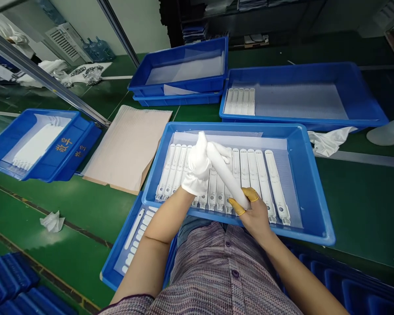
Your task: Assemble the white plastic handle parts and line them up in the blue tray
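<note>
My left hand (198, 168), in a white glove, is closed around the upper end of a long white plastic strip (225, 175). My right hand (252, 214), with yellow finger cots on thumb and forefinger, pinches the strip's lower end. Both hands hover over a blue tray (311, 192) lined with clear film and holding a row of several similar white strips (259, 179) laid side by side.
Another blue tray (364, 96) behind holds several strips at its left end. Stacked blue trays (184, 65) stand at the back, one more (68, 148) at the left, one (118, 258) under my left arm. Cardboard sheet (128, 144) and crumpled cloths (328, 140) lie on the green table.
</note>
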### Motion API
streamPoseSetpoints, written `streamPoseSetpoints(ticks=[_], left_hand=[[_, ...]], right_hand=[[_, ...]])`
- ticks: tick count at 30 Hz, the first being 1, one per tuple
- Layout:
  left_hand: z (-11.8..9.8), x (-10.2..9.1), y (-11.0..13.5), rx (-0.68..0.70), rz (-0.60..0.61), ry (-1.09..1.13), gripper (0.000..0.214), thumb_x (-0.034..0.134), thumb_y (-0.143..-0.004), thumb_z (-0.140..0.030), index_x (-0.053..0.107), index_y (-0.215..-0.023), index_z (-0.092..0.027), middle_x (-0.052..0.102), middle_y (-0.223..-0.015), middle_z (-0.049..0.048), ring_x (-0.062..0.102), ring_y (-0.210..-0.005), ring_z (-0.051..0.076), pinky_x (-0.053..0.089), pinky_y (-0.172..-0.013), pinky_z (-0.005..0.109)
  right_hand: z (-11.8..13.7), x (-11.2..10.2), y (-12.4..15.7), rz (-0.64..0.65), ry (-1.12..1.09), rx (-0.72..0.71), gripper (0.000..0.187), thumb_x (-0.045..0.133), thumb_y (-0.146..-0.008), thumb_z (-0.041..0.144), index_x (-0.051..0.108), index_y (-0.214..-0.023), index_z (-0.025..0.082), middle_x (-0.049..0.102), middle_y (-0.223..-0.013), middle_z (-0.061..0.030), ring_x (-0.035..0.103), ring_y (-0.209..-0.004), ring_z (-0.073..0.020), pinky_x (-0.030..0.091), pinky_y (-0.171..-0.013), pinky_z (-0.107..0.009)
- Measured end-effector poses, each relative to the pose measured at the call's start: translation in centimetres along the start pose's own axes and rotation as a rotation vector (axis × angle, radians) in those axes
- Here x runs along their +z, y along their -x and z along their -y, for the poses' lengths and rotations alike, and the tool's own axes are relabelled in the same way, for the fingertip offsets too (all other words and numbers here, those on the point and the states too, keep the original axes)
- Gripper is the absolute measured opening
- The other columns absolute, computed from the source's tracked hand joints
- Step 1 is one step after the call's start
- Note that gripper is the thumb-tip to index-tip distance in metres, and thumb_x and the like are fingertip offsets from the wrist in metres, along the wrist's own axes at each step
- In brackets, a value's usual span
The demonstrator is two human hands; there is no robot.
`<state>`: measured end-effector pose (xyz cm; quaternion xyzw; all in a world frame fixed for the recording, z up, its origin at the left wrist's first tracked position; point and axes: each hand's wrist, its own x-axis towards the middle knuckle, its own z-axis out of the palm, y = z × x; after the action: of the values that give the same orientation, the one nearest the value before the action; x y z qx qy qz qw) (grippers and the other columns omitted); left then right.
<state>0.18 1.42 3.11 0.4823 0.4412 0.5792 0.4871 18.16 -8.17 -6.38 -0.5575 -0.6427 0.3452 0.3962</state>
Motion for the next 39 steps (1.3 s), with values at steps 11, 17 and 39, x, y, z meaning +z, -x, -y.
streamPoseSetpoints(ticks=[11, 17, 39], left_hand=[[1.5, -1.7, -2.8, -0.147, -0.003, -0.104, 0.070, 0.039, -0.096, -0.080, 0.074, -0.082, -0.021, 0.067, -0.059, 0.0074, 0.070, -0.061, 0.020, 0.051, -0.047, 0.028], [2.2, -0.5, 0.0, -0.120, 0.410, -0.113, 0.059, 0.090, -0.067, -0.057, 0.071, -0.112, -0.024, 0.076, -0.100, 0.0075, 0.071, -0.077, 0.020, 0.062, -0.062, 0.033], [4.1, -3.4, -4.4, -0.135, -0.094, 0.078, 0.068, 0.039, -0.098, -0.077, 0.051, -0.062, -0.021, 0.049, -0.054, 0.0003, 0.045, -0.048, 0.009, 0.042, -0.045, 0.028]], right_hand=[[1.8, -1.1, -1.4, 0.560, -0.769, 0.376, 0.041, 0.064, -0.088, 0.049, 0.059, -0.119, 0.022, 0.058, -0.075, 0.0015, 0.050, -0.058, -0.0139, 0.043, -0.057, -0.030], [3.8, -0.4, -1.7, 0.457, -1.018, 0.440, 0.044, 0.068, -0.084, 0.056, 0.058, -0.114, 0.025, 0.060, -0.079, 0.0006, 0.048, -0.057, -0.0131, 0.040, -0.052, -0.028], [4.1, 0.2, -1.0, 0.641, -1.022, 0.473, 0.061, 0.064, -0.091, 0.053, 0.054, -0.146, 0.030, 0.069, -0.112, -0.0058, 0.054, -0.067, -0.0120, 0.049, -0.054, -0.026]])
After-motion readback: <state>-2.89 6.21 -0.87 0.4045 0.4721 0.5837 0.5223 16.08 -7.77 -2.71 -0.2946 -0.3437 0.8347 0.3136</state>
